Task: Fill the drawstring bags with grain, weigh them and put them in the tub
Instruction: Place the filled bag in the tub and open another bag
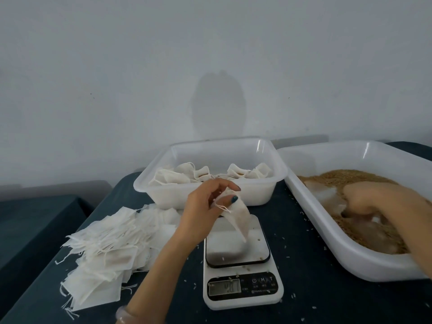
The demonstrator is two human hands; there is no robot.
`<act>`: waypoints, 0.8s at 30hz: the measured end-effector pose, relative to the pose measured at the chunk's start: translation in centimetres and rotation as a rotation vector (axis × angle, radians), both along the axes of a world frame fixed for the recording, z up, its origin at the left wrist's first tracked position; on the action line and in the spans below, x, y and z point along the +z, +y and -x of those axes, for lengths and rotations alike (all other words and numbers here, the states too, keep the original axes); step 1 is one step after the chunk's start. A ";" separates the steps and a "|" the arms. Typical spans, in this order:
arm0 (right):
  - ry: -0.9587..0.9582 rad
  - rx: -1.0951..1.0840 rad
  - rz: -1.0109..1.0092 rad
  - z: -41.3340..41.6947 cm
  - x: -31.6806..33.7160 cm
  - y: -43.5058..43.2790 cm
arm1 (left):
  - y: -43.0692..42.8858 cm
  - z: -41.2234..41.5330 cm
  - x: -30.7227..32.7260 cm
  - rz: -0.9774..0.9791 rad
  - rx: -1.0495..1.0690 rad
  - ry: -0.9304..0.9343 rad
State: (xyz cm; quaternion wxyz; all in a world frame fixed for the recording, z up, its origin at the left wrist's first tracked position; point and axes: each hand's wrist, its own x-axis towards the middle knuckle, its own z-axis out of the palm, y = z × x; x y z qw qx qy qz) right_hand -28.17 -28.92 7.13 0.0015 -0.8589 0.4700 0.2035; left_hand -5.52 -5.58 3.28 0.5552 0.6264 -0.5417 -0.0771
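My left hand [205,206] pinches the top of an empty white drawstring bag [238,216], which hangs slanted above the white kitchen scale [240,277]. My right hand [383,202] reaches down into the brown grain [339,178] in the large white tub [332,244] on the right, its fingers curled and blurred; whether they grip anything cannot be made out. Behind the scale stands a white tub [205,197] holding several filled bags [210,175].
A loose pile of empty drawstring bags [107,251] lies on the dark cloth at the left. Stray grains are scattered around the scale. A wall rises right behind the tubs. The scale's display is lit but blurred.
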 end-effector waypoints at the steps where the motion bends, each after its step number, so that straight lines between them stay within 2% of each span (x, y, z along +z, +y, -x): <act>1: -0.005 -0.014 -0.042 -0.2 0.2 0.6 | -0.2 -0.1 -0.6 -0.034 -0.002 -0.013; 4: 0.002 -0.011 0.005 -0.5 1.0 1.7 | 0.0 -0.8 -2.3 -0.085 0.024 -0.054; 6: -0.064 0.017 0.136 -0.8 1.4 2.6 | 0.4 -1.6 -3.1 -0.093 0.075 -0.039; 8: -0.274 0.114 0.313 -1.6 2.0 4.6 | 0.7 -2.2 -3.7 -0.117 0.119 -0.048; 10: -0.545 0.264 0.373 -3.0 2.1 7.1 | 0.9 -2.6 -4.0 -0.153 0.169 -0.041; 12: -0.806 0.401 0.277 -4.7 1.7 9.7 | 1.0 -2.7 -4.0 -0.178 0.226 -0.048; 14: -0.973 0.452 0.124 -6.4 0.6 11.6 | 1.0 -2.9 -4.1 -0.181 0.262 -0.061; 17: -1.057 0.395 -0.065 -9.3 -2.6 12.1 | 1.2 -3.0 -4.2 -0.160 0.308 -0.085; 21: -1.135 0.197 -0.020 -11.2 -7.0 9.6 | 1.4 -3.4 -4.4 -0.150 0.404 -0.097; 24: -1.226 0.055 -0.126 -10.7 -10.3 7.9 | 1.7 -3.8 -4.2 -0.175 0.485 -0.131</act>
